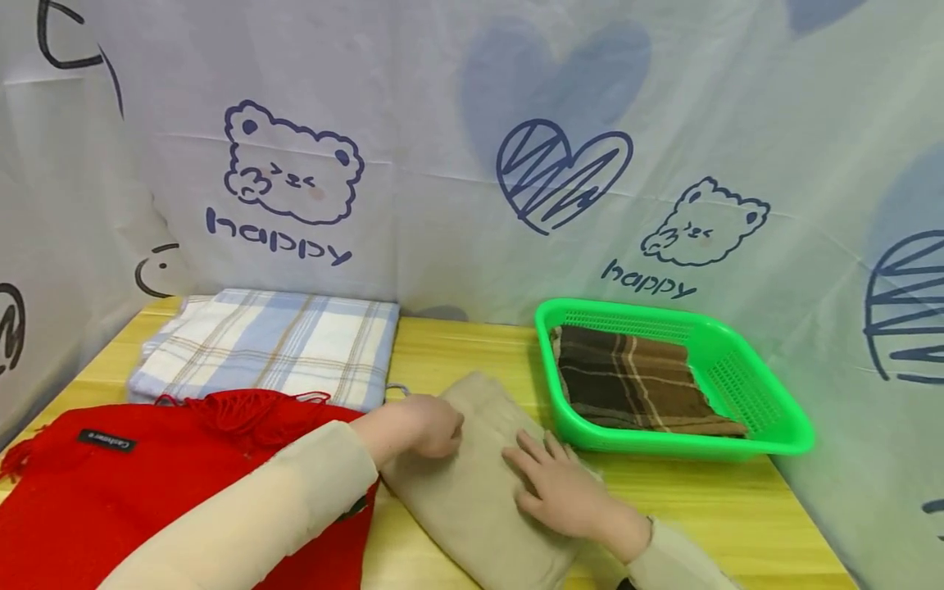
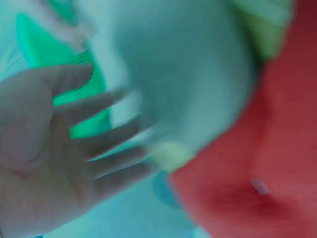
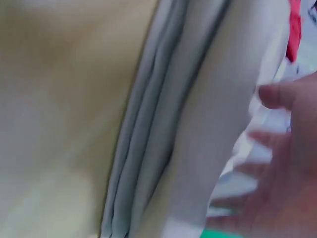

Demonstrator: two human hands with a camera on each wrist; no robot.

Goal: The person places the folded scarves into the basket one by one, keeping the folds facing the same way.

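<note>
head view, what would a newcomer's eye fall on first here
Probably the vivid red fringed scarf, which fills the lower left of the table. Next would come the bright green plastic basket on the right, with a folded brown plaid cloth inside. Between them, the left hand and the right hand are at a folded beige cloth.
</note>
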